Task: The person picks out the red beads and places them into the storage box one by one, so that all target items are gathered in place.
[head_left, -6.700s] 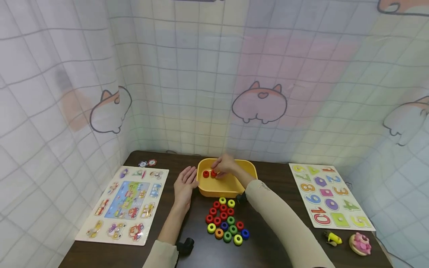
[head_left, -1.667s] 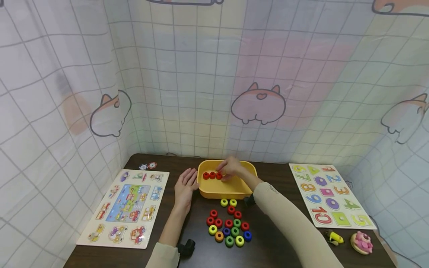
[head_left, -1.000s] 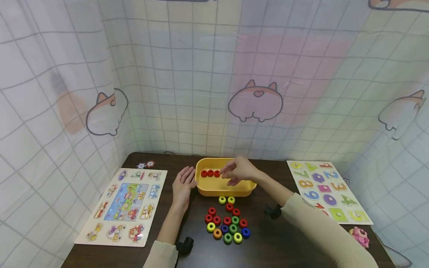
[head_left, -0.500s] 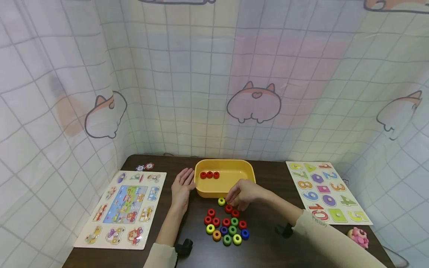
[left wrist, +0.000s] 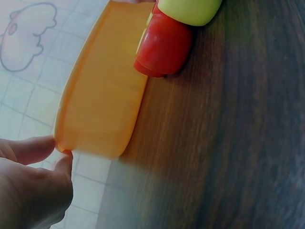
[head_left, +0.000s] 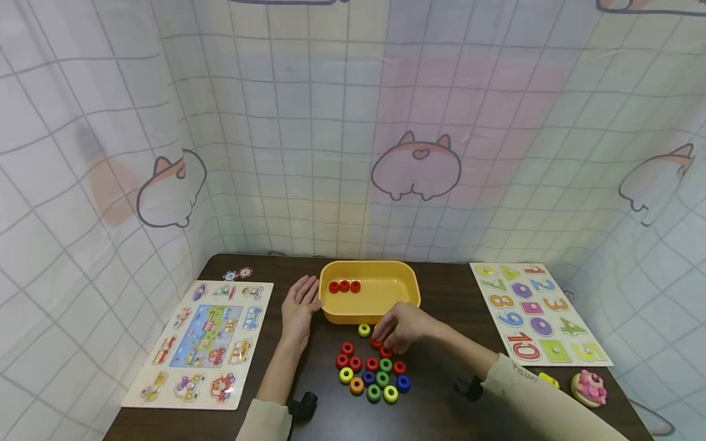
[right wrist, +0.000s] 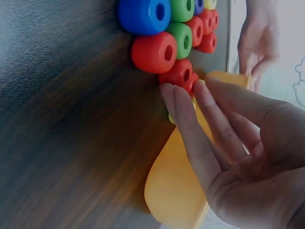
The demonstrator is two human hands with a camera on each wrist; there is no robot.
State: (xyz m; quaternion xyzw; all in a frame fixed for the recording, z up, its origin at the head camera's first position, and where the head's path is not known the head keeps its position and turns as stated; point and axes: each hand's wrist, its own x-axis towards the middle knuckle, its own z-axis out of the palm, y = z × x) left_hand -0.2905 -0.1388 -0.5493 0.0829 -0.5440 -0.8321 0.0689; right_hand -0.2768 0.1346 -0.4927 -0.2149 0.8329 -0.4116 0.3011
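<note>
The right hand (right wrist: 238,143) touches a red ring (right wrist: 180,74) with its fingertips (right wrist: 167,90). More rings lie at twelve o'clock, beside the yellow tray (right wrist: 176,191).

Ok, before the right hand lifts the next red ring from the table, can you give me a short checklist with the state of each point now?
1. Right hand is at a red ring in the pile: ok, its fingertips touch the rings nearest the tray.
2. Ring is firmly pinched: cannot tell; in the right wrist view the fingers lie nearly straight against it.
3. Yellow tray is steadied: ok, the left hand rests against its left end.
4. Room in the tray: ok, only three red rings lie in a row at its far left.
5. Path to the tray is free: ok, only a yellow ring lies in front of the tray.
</note>
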